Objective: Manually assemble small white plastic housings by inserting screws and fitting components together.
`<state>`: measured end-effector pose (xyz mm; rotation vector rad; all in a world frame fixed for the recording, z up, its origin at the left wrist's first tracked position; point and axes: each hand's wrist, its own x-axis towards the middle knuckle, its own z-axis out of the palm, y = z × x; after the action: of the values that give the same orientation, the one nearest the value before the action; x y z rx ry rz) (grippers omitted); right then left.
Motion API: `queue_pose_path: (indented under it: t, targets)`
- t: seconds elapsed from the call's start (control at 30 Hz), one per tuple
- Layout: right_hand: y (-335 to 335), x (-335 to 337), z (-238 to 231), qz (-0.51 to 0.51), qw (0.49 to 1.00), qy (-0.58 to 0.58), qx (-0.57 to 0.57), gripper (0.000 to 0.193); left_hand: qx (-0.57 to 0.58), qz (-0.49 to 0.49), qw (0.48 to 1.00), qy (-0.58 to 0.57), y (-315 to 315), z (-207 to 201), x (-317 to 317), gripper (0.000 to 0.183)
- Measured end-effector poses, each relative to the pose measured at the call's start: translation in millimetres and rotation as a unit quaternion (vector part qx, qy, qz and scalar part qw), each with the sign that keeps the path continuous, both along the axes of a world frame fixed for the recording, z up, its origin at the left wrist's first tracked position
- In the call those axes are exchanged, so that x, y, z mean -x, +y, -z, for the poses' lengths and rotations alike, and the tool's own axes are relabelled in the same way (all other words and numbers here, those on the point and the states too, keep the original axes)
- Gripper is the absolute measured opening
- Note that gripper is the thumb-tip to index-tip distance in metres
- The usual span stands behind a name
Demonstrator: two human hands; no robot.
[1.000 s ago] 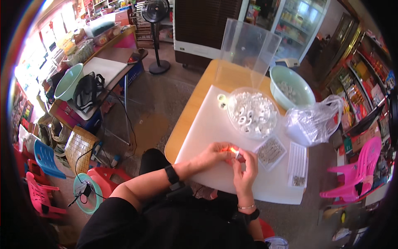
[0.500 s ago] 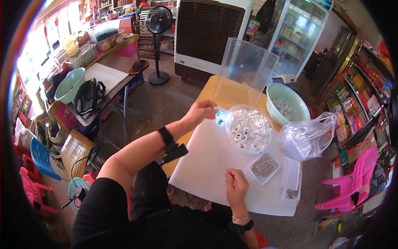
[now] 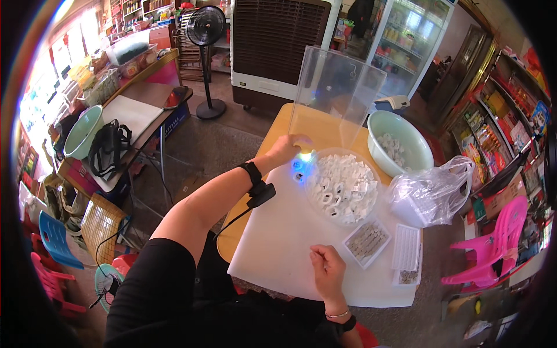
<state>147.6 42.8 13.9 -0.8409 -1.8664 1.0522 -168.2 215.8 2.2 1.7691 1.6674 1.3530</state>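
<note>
White-covered tabletop (image 3: 272,249): left hand (image 3: 285,149), grip indeterminable, reaches small lights (image 3: 298,166) left of the tub (image 3: 342,217); right hand (image 3: 329,274) loosely closed, near. Step, judged: positioning lights; next requires fingertip precision.

We see a surface (image 3: 283,123) with a smooth, wood-like finish, overlaid toward its near edge by a matt white sheet (image 3: 270,243), seemingly plastic. Toward the far edge we note a glossy, clear plastic panel (image 3: 332,87); at the far right corner, a smooth plastic basin (image 3: 422,152). Near the right edge we find a thin, shiny, crinkled plastic bag (image 3: 428,200) and a white plastic tray (image 3: 407,246). The white pieces (image 3: 348,184) look like hard plastic.
</note>
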Motion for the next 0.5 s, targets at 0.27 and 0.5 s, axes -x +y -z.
queue_pose_path:
  t: [0.27,0.5]
  targets:
    - [0,-2,0,-0.003,1.000,0.011,-0.009,0.009,0.118,-0.181,0.970,0.116,-45,-33,-38,0.022]
    - [-2,-2,3,-0.001,1.000,0.019,-0.017,0.010,0.194,-0.115,0.971,0.077,-27,-13,-20,0.023]
